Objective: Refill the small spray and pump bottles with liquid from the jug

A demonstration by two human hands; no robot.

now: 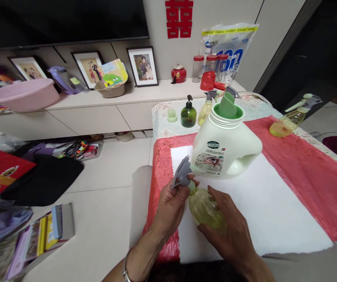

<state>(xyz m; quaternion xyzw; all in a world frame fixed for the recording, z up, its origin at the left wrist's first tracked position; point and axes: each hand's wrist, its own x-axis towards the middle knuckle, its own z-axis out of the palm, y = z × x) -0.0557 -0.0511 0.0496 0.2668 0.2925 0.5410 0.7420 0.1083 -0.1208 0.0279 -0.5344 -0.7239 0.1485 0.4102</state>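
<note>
"At the grip, what's held?"

"A tilted spray bottle (205,207): left hand (170,203) closed round its neck, right hand (233,223) cupping its body, probably for steadiness."

"Beyond?"

"A jug (229,143), upright on white cloth (276,223), likely for reach."

The jug (227,143) stood on the cloth (274,211), behind the held sprayer (205,207). Behind the jug, leftward, stood a pump bottle (188,116), a cap (172,115) further left. Another sprayer (287,124) stood right of the jug.
</note>
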